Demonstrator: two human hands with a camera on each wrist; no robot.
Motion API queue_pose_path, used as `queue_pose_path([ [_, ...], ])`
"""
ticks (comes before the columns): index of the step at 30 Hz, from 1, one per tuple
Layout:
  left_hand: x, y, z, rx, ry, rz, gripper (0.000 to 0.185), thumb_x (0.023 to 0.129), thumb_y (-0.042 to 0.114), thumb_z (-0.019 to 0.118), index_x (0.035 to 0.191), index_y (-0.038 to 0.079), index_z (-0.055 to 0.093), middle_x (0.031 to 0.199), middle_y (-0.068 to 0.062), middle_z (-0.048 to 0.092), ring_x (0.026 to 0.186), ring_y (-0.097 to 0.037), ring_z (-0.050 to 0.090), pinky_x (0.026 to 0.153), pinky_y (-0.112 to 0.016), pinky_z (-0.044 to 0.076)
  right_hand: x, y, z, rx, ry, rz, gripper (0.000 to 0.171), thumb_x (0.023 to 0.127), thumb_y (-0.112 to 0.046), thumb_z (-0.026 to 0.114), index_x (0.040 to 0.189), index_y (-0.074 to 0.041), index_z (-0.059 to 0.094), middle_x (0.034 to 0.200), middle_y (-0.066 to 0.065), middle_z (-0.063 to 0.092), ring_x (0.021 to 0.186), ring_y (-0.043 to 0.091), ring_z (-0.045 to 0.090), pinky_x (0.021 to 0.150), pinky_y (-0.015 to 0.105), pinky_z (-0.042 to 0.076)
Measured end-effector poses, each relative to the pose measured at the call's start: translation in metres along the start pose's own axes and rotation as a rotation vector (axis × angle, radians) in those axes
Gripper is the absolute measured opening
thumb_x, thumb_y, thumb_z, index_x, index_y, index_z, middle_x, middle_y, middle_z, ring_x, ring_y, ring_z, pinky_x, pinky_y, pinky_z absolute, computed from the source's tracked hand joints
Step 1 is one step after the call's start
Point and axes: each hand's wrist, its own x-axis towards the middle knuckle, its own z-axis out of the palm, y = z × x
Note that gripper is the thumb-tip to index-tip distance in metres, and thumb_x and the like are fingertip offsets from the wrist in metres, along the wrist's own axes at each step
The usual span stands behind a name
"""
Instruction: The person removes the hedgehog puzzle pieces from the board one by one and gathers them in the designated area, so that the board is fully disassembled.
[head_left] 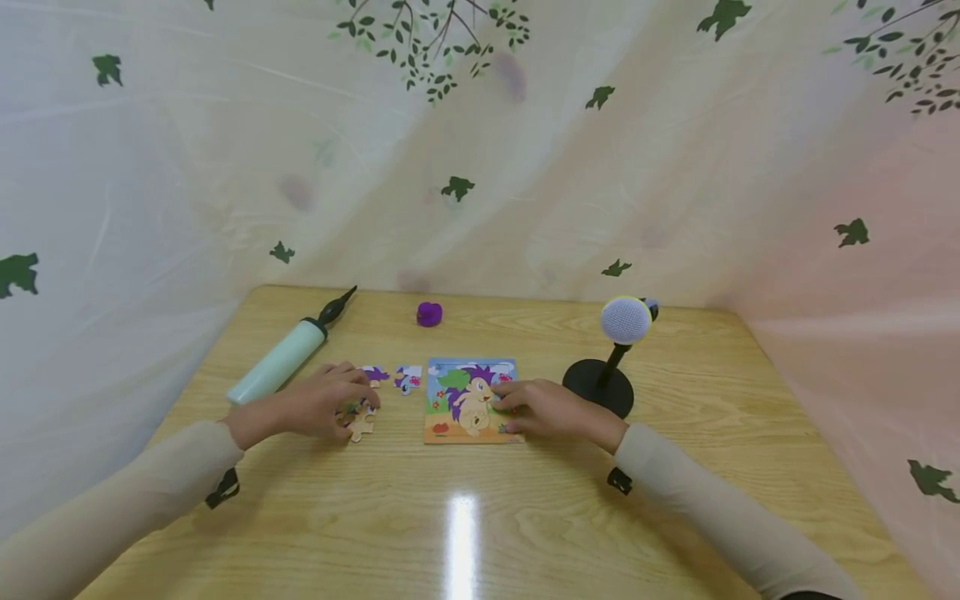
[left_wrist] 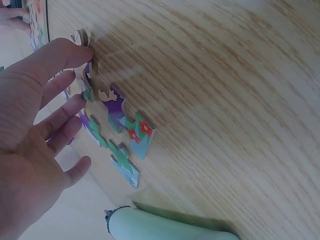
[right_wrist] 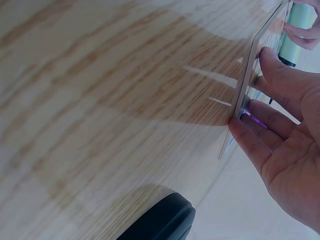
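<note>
A square jigsaw board with a purple-spined hedgehog picture lies mid-table. My right hand rests at the board's right side, its fingertips touching the surface and edge; the right wrist view shows the fingers spread along the rim. Left of the board, my left hand is over loose jigsaw pieces, thumb and fingers loosely bent and apart. Fingertips touch or hover just over several pieces; the hand partly hides them. Two more purple-and-white pieces lie between that hand and the board.
A mint-green hand pump lies slanted at the left, close behind my left hand. A purple rubber duck sits near the back edge. At the right stands a microphone-like object on a round black base, close to my right hand.
</note>
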Motion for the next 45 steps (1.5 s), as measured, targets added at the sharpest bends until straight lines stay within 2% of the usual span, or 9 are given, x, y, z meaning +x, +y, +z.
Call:
queue_pose_path([
  [6, 0.003, 0.001, -0.002, -0.01, -0.033, -0.02, 0.045, 0.077, 0.017, 0.086, 0.118, 0.019, 0.07, 0.123, -0.005, 0.064, 0.118, -0.03, 0.054, 0.099, -0.065, 0.043, 0.0, 0.001, 0.0, -0.002, -0.002, 0.007, 0.041, 0.097, -0.023, 0.069, 0.133, -0.004, 0.066, 0.151, 0.016, 0.053, 0.14, 0.034, 0.051, 0.11, 0.049, 0.047],
  [16, 0.007, 0.006, -0.006, -0.019, -0.05, -0.027, 0.047, 0.074, 0.017, 0.087, 0.119, 0.017, 0.071, 0.122, -0.005, 0.065, 0.116, -0.03, 0.054, 0.098, -0.064, 0.043, -0.001, 0.003, 0.001, 0.029, 0.005, 0.012, 0.042, 0.096, -0.023, 0.071, 0.133, -0.003, 0.066, 0.151, 0.017, 0.053, 0.14, 0.036, 0.051, 0.111, 0.05, 0.046],
  [21, 0.017, 0.012, -0.005, -0.042, -0.026, -0.026, 0.045, 0.075, 0.021, 0.084, 0.118, 0.015, 0.072, 0.118, -0.003, 0.067, 0.112, -0.027, 0.055, 0.095, -0.054, 0.047, -0.001, 0.004, 0.003, 0.051, 0.013, 0.007, 0.044, 0.095, -0.023, 0.072, 0.133, -0.003, 0.066, 0.151, 0.016, 0.053, 0.141, 0.035, 0.05, 0.11, 0.05, 0.047],
  [27, 0.044, 0.033, -0.006, -0.107, 0.063, 0.018, 0.039, 0.079, 0.02, 0.081, 0.116, 0.013, 0.073, 0.113, -0.006, 0.068, 0.107, -0.024, 0.056, 0.092, -0.046, 0.05, -0.003, 0.003, 0.003, 0.074, 0.02, 0.012, 0.045, 0.095, -0.023, 0.072, 0.135, -0.002, 0.064, 0.152, 0.017, 0.051, 0.141, 0.036, 0.05, 0.11, 0.051, 0.047],
  [30, 0.062, 0.045, -0.005, -0.112, 0.08, 0.039, 0.038, 0.08, 0.023, 0.082, 0.116, 0.012, 0.073, 0.114, -0.006, 0.069, 0.107, -0.023, 0.056, 0.093, -0.045, 0.05, -0.004, 0.002, 0.003, 0.079, 0.029, 0.044, 0.05, 0.095, -0.026, 0.073, 0.138, -0.003, 0.062, 0.155, 0.018, 0.048, 0.142, 0.037, 0.048, 0.111, 0.053, 0.045],
  [36, 0.101, 0.066, 0.007, -0.095, 0.084, 0.102, 0.042, 0.079, 0.028, 0.082, 0.118, 0.012, 0.073, 0.114, -0.006, 0.069, 0.103, -0.021, 0.055, 0.09, -0.041, 0.051, -0.003, 0.004, 0.002, 0.04, 0.031, 0.203, 0.076, 0.089, -0.044, 0.076, 0.149, -0.006, 0.05, 0.161, 0.013, 0.041, 0.149, 0.036, 0.039, 0.117, 0.053, 0.039],
  [40, 0.123, 0.078, 0.016, -0.083, 0.101, 0.142, 0.041, 0.08, 0.025, 0.08, 0.118, 0.01, 0.073, 0.116, -0.007, 0.07, 0.103, -0.023, 0.058, 0.09, -0.04, 0.052, 0.0, 0.009, 0.001, 0.033, 0.018, 0.25, 0.088, 0.085, -0.052, 0.078, 0.151, -0.004, 0.047, 0.162, 0.013, 0.04, 0.15, 0.035, 0.037, 0.117, 0.052, 0.039],
  [42, 0.132, 0.082, 0.02, -0.086, 0.091, 0.136, 0.042, 0.081, 0.026, 0.08, 0.119, 0.01, 0.073, 0.117, -0.008, 0.07, 0.106, -0.025, 0.059, 0.093, -0.042, 0.052, 0.001, 0.011, 0.0, 0.035, 0.016, 0.25, 0.09, 0.083, -0.053, 0.079, 0.151, -0.003, 0.047, 0.161, 0.013, 0.041, 0.149, 0.035, 0.038, 0.117, 0.052, 0.04],
  [45, 0.142, 0.087, 0.025, -0.089, 0.045, 0.092, 0.046, 0.082, 0.031, 0.081, 0.122, 0.011, 0.071, 0.122, -0.007, 0.068, 0.111, -0.026, 0.059, 0.098, -0.044, 0.051, 0.002, 0.012, -0.002, 0.039, 0.017, 0.241, 0.091, 0.082, -0.054, 0.08, 0.15, -0.003, 0.048, 0.161, 0.012, 0.042, 0.149, 0.035, 0.039, 0.116, 0.052, 0.041],
])
